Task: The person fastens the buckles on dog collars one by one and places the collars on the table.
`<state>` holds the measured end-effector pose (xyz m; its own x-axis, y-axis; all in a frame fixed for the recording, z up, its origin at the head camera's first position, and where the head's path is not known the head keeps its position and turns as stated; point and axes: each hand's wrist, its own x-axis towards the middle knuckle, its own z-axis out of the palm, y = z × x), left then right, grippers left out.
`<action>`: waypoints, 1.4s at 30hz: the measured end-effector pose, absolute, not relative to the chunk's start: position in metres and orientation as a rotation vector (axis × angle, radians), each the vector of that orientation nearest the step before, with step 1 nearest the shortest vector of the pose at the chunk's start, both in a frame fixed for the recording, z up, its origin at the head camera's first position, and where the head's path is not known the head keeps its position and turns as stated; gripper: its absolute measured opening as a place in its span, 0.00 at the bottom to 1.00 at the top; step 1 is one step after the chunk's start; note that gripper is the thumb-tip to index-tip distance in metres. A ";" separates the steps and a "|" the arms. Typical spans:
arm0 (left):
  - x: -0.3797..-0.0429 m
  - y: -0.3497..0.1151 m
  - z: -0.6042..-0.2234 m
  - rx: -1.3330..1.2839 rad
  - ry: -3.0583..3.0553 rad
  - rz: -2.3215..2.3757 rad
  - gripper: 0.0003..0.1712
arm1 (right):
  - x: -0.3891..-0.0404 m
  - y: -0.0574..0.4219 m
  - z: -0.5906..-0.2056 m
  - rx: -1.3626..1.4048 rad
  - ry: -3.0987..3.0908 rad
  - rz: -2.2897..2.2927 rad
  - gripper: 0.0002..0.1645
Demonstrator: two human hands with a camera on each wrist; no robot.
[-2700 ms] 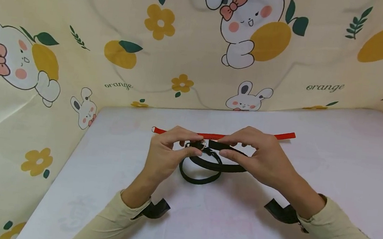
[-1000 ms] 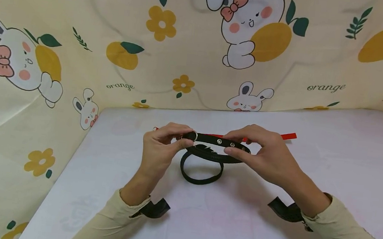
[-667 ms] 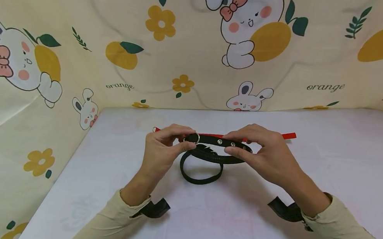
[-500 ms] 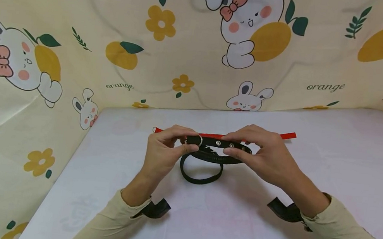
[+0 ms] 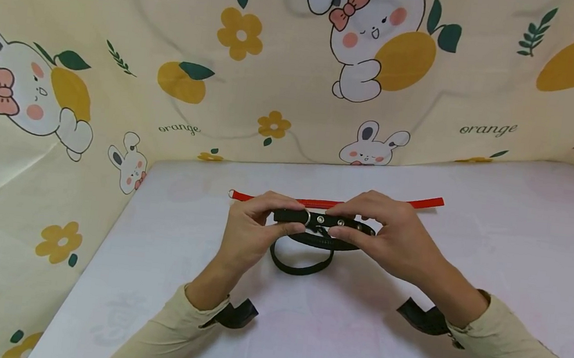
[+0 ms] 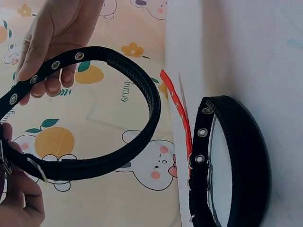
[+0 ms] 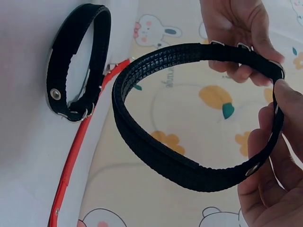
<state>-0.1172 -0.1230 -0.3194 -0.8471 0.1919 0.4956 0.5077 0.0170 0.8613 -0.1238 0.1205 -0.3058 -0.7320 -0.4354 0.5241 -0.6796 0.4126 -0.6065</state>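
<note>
Black collar [image 5: 331, 221] held as a loop, clear of the table

From my station: collar sits just off the head view's centre, toward four o'clock, above the white table [image 5: 333, 335]. Left hand [image 5: 254, 228] at its nine o'clock, thumb and fingertips pinching the band by a metal ring [image 5: 308, 218]. Right hand [image 5: 388, 233] at three, thumb and fingers pinching the eyeleted stretch. I see a second collar [image 5: 299, 271], also black, resting looped at seven o'clock from the held one. Red strap [image 5: 320, 204] lies crosswise at twelve, partly hidden behind both hands.
</note>
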 end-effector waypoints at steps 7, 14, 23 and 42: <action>-0.118 -0.122 -0.323 -0.762 -2.053 -1.919 0.18 | -0.123 0.118 -0.308 1.003 -2.365 1.235 0.19; -0.117 -0.120 -0.324 -0.760 -2.096 -1.901 0.17 | -0.123 0.116 -0.309 1.041 -2.331 1.213 0.20; -0.116 -0.120 -0.323 -0.732 -2.172 -1.915 0.17 | -0.122 0.114 -0.309 1.105 -2.299 1.273 0.20; -0.117 -0.124 -0.321 -0.848 -2.228 -1.909 0.24 | -0.121 0.114 -0.311 1.110 -2.349 1.166 0.19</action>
<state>-0.1168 -0.1239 -0.3213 -0.8423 0.3494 0.4105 0.4591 0.0660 0.8859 -0.1214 0.1143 -0.3106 -0.6597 -0.5107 0.5513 -0.7479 0.3747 -0.5479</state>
